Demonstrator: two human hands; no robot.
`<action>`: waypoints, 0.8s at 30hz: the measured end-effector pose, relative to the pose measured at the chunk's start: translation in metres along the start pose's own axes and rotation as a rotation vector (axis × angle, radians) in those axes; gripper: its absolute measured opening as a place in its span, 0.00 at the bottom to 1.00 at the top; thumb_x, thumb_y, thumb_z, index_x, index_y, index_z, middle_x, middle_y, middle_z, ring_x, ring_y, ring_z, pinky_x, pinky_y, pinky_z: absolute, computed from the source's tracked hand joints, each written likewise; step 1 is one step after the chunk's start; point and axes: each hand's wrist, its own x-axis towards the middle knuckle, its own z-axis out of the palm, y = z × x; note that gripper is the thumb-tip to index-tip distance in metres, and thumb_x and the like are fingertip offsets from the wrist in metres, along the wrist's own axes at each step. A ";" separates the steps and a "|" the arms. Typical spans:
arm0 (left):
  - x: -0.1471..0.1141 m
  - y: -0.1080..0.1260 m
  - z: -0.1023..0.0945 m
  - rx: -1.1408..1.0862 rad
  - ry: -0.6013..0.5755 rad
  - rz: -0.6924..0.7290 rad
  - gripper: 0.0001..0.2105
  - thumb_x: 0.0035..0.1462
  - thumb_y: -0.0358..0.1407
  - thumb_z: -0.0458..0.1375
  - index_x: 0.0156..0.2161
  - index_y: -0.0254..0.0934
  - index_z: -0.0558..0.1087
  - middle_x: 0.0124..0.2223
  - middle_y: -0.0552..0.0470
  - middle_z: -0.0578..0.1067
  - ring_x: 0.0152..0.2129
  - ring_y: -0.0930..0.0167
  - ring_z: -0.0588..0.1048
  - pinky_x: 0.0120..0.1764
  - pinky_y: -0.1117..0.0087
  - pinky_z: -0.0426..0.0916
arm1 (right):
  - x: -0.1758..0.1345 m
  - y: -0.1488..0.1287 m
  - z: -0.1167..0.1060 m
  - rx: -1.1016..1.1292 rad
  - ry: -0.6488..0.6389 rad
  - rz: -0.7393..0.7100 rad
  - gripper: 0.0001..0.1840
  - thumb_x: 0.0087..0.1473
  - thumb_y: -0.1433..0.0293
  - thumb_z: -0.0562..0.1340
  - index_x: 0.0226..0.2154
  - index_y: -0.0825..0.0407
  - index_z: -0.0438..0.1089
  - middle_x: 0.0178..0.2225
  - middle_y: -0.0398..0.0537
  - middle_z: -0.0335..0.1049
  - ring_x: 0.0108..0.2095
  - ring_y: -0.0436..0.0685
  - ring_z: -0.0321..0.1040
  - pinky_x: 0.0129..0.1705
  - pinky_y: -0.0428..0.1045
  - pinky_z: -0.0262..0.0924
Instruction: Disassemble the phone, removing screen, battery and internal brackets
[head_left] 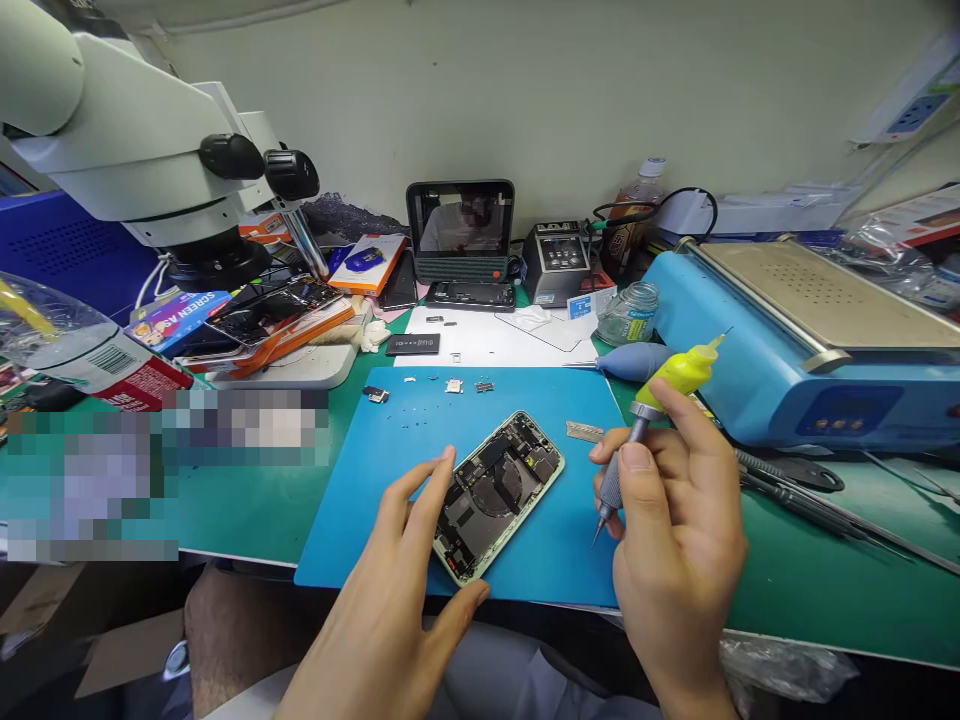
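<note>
An opened phone (487,500) with a pale green frame lies tilted on the blue mat (352,500), its inner parts exposed. My left hand (405,560) grips its near left end, thumb at the lower edge and fingers along the upper left side. My right hand (675,520) is closed around a grey precision screwdriver (613,485), its tip pointing down above the mat, right of the phone. Behind the screwdriver's cap shows a yellow needle-tipped bottle (691,370); I cannot tell whether my hand touches it. A small metal plate (584,431) lies beside my right fingers.
Small phone parts (454,386) and tiny screws lie on the mat's far half. Behind are a black battery (413,344), white paper (487,340) and a glass jar (630,312). A microscope (150,130) overhangs the left; a blue heating plate machine (795,350) and tweezers (817,515) are right.
</note>
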 end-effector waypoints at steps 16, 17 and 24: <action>0.003 -0.026 -0.006 0.148 0.016 0.118 0.45 0.66 0.36 0.63 0.82 0.55 0.48 0.65 0.46 0.79 0.59 0.54 0.79 0.56 0.56 0.81 | 0.007 -0.006 -0.009 0.122 -0.024 0.071 0.23 0.72 0.58 0.64 0.66 0.40 0.69 0.33 0.40 0.70 0.22 0.51 0.65 0.19 0.48 0.64; 0.004 -0.028 -0.006 0.158 0.016 0.143 0.45 0.66 0.35 0.63 0.82 0.55 0.48 0.64 0.46 0.79 0.59 0.54 0.79 0.56 0.56 0.80 | 0.009 -0.006 -0.015 0.134 -0.044 0.103 0.23 0.72 0.57 0.65 0.66 0.40 0.69 0.32 0.39 0.69 0.21 0.51 0.66 0.18 0.48 0.65; 0.004 -0.041 -0.010 0.200 -0.036 0.237 0.45 0.65 0.31 0.59 0.82 0.55 0.48 0.69 0.47 0.77 0.64 0.53 0.74 0.60 0.56 0.79 | 0.022 0.008 -0.074 -0.070 -0.229 0.187 0.26 0.70 0.53 0.67 0.65 0.43 0.71 0.31 0.40 0.74 0.22 0.53 0.74 0.22 0.50 0.76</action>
